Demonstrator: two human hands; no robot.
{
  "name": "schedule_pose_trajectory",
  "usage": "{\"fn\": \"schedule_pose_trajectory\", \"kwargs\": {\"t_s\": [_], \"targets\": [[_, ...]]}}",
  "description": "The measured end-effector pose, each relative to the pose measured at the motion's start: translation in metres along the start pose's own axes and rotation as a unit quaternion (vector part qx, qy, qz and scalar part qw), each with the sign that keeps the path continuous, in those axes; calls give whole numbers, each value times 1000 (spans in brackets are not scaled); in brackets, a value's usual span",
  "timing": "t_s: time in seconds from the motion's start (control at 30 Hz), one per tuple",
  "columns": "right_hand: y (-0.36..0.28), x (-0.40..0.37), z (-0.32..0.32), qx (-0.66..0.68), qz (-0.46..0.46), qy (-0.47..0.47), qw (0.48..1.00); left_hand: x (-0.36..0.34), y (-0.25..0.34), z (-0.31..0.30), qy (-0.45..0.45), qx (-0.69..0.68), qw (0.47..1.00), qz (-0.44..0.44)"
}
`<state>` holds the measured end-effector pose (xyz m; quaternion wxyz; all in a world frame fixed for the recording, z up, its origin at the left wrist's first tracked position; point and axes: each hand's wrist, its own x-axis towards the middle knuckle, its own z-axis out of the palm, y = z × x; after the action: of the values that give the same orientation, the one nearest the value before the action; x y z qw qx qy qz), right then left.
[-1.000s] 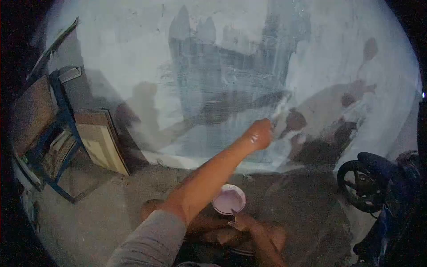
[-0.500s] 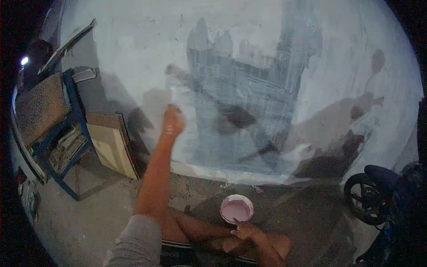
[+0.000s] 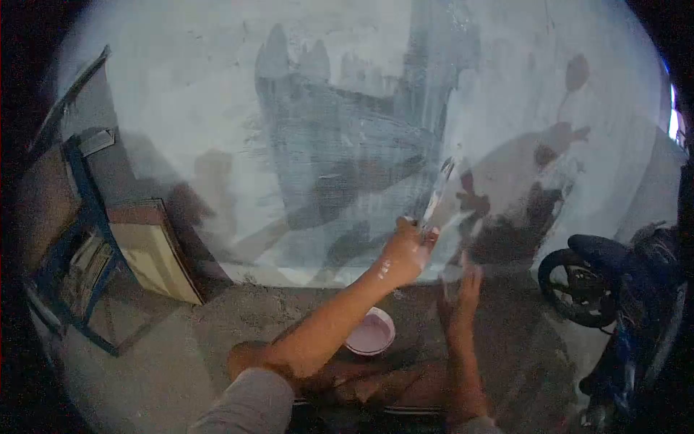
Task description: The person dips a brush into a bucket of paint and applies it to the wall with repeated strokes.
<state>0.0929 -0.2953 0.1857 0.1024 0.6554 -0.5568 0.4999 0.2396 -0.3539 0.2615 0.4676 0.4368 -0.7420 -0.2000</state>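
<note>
My left hand [image 3: 410, 253], spotted with white paint, is closed round a paintbrush [image 3: 439, 189]. The brush is smeared with white and points up and right, overlapping the wall [image 3: 347, 152], which has grey-blue areas among whiter paint. Just right of and below it, my right hand [image 3: 461, 293] is raised with fingers stretched upward, a little blurred, holding nothing visible. A small tub [image 3: 370, 334] of pinkish-white paint stands on the floor between my arms, in front of my crossed legs.
A blue-framed chair [image 3: 90, 239] stands at the left, with boards [image 3: 155, 253] leaning against the wall beside it. A dark motorbike [image 3: 614, 289] is parked at the right. Shadows of my arms fall across the wall.
My left hand has moved right and down with the paintbrush. My right hand has lifted from beside the tub, up and to the right. The view has turned slightly right.
</note>
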Motion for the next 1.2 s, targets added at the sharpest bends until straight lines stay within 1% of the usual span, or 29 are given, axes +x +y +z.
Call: {"fn": "schedule_pose_trajectory", "kwargs": {"t_s": [0.03, 0.07, 0.1, 0.13, 0.17, 0.23, 0.27, 0.3, 0.37, 0.43, 0.47, 0.5, 0.53, 0.57, 0.6, 0.63, 0.67, 0.73, 0.8, 0.87, 0.9, 0.93, 0.97, 1.0, 1.03, 1.1, 1.13, 1.17, 1.2], "targets": [[-6, 20, -3, 2, 0, 37, 999, -6, 0, -3, -19, -51, 998, -44], [-8, 34, 0, 0, 5, 36, 999, -12, -2, -5, -37, -101, 990, -89], [-12, 45, 3, -18, -71, -6, 997, -18, -14, -3, -42, -102, 990, -89], [-15, 47, 6, -35, -146, -49, 987, -24, -33, 2, -21, -104, 993, -44], [-16, 45, 14, -36, -142, -47, 988, -30, -38, 0, 1, -105, 994, 2], [-16, 42, 37, 17, -87, -200, 976, -44, -36, -13, -32, -75, 997, -3], [-17, 38, 40, 42, -127, -174, 976, -51, -33, -17, -48, -61, 997, -5], [-18, 35, 44, 40, -125, -172, 976, -58, -31, -21, -64, -46, 997, -6], [-18, 31, 51, 17, -105, -212, 971, -73, -34, -22, -106, -118, 984, -86], [-16, 32, 54, 57, -100, -179, 977, -83, -49, -26, -124, -121, 972, -161], [-14, 34, 55, 97, -97, -147, 980, -89, -66, -33, -173, -214, 947, -166], [-9, 39, 54, 93, -96, -148, 980, -94, -81, -42, -197, -261, 930, -166], [0, 48, 53, 158, -132, -130, 970, -98, -91, -54, -222, -306, 910, -168], [12, 59, 51, 221, -168, -110, 954, -101, -92, -70, -233, -280, 908, -205], [29, 71, 53, 173, -128, -193, 957, -104, -99, -87, -245, -253, 904, -242], [38, 82, 51, 169, -127, -192, 959, -119, -160, -93, -260, -235, 926, -138], [37, 96, 44, 115, -155, -238, 952, -119, -146, -103, -248, -175, 924, -232], [25, 140, 26, 27, -84, -390, 917, -118, -119, -122, -221, -71, 876, -422], [-11, 193, -9, 31, -128, -425, 895, -150, -195, -120, -251, -17, 903, -348], [8, 255, -27, 77, -289, -355, 886, -192, -288, -103, -304, 53, 940, -144], [27, 287, -24, -65, -447, -143, 881, -211, -322, -94, -323, 79, 940, -69], [-17, 309, -55, -70, -388, -192, 899, -216, -305, -94, -312, 44, 932, -182], [-11, 336, -64, -117, -476, -62, 869, -226, -311, -93, -306, 27, 921, -239], [-36, 334, -83, -90, -417, 9, 904, -236, -318, -92, -297, 10, 908, -296], [-48, 334, -91, -70, -454, 101, 882, -258, -355, -85, -283, 13, 944, -168], [-50, 328, -90, -119, -420, 140, 889, -268, -399, -58, -265, 11, 963, -40], [-35, 324, -77, 60, -248, -11, 967, -269, -412, -46, -220, -106, 948, -203], [-14, 316, -60, 232, -52, -160, 958, -270, -416, -42, -199, -163, 924, -283], [-11, 293, -46, -23, -118, -240, 963, -271, -419, -39, -167, -216, 893, -359]]}}
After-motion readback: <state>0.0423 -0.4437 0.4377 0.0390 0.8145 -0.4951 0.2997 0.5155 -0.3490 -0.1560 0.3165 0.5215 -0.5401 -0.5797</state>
